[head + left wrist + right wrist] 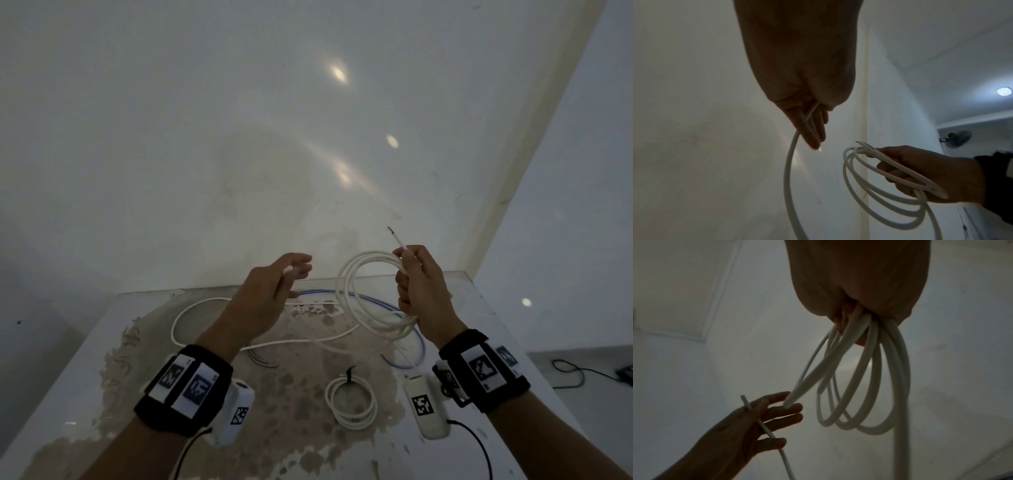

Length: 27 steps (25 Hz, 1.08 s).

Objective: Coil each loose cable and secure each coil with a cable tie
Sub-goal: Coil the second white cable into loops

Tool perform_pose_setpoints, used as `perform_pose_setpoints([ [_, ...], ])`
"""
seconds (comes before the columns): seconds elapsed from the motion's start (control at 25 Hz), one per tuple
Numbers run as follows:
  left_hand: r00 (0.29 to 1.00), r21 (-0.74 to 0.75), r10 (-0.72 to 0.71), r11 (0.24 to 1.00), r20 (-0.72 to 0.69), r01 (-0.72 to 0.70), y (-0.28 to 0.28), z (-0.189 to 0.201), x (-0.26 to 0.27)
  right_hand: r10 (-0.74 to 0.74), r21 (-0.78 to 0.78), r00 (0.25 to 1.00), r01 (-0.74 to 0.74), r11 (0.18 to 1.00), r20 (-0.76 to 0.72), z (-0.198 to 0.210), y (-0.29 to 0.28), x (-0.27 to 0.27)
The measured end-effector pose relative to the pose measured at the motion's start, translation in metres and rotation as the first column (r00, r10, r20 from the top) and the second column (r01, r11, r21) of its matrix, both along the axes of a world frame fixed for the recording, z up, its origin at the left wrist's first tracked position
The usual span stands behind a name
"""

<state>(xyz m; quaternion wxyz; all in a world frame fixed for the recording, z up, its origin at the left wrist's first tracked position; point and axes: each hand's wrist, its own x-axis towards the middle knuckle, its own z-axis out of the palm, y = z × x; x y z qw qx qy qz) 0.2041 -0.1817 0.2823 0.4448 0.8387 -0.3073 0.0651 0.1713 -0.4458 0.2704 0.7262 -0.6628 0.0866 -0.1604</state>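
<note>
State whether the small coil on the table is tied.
Tied: a dark cable tie wraps the small coil at its far side.

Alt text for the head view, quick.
Right hand grips half-wound loops of a white round cable above a stained white table; left hand holds its loose run. A tied white coil and a blue cable lie below.
</note>
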Motion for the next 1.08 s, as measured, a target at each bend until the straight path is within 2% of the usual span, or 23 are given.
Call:
perform_pose_setpoints([
  [0.04,0.992,0.100,0.085,0.990,0.098,-0.095,-0.002,0.008,0.002,0.036,-0.025,0.999,-0.035,0.999,0.010,-0.001,0.000,-0.001],
  [0.12,0.907,0.307,0.243,0.884,0.345,-0.354,-0.002,0.021,0.011,0.099,-0.076,0.995,-0.097,0.992,0.026,-0.003,0.000,-0.006],
  [0.16,0.860,0.335,0.299,0.828,0.412,-0.449,-0.001,0.025,0.016,0.123,-0.102,0.992,-0.119,0.988,0.034,-0.004,0.000,-0.008],
  [0.2,0.852,0.326,0.339,0.816,0.398,-0.477,-0.002,0.030,0.020,0.143,-0.130,0.989,-0.137,0.982,0.039,-0.004,0.001,-0.010],
  [0.24,0.883,0.282,0.349,0.853,0.313,-0.438,-0.004,0.034,0.024,0.161,-0.156,0.986,-0.153,0.976,0.038,-0.004,0.003,-0.013],
  [0.32,0.961,0.144,0.271,0.950,0.059,-0.277,-0.009,0.043,0.033,0.206,-0.210,0.978,-0.196,0.958,0.025,-0.005,0.007,-0.018],
  [0.4,0.985,0.102,0.152,0.984,-0.086,-0.143,-0.014,0.052,0.042,0.250,-0.299,0.968,-0.237,0.924,0.008,-0.005,0.013,-0.022],
  [0.48,0.994,0.141,0.078,0.988,-0.071,-0.068,-0.019,0.059,0.045,0.293,-0.426,0.956,-0.262,0.866,0.009,-0.005,0.019,-0.023],
  [0.64,0.986,0.024,-0.062,0.998,-0.154,0.066,-0.034,0.064,0.032,0.410,-0.619,0.912,-0.324,0.715,-0.005,-0.012,0.027,-0.017],
  [0.8,0.988,0.200,-0.144,0.968,-0.052,0.151,-0.054,0.059,0.021,0.454,-0.694,0.890,-0.349,0.630,-0.035,-0.009,0.038,-0.012],
  [0.88,0.968,0.290,-0.194,0.928,-0.160,0.234,-0.060,0.054,0.020,0.457,-0.683,0.888,-0.363,0.634,-0.048,-0.002,0.044,-0.011],
  [0.96,0.938,0.313,-0.188,0.908,-0.290,0.278,-0.062,0.050,0.018,0.426,-0.592,0.901,-0.387,0.707,-0.081,0.010,0.048,-0.013],
  [1.08,0.872,0.147,-0.151,0.958,-0.466,0.244,-0.062,0.054,0.007,0.410,-0.358,0.891,-0.454,0.816,-0.197,0.026,0.051,-0.019],
])
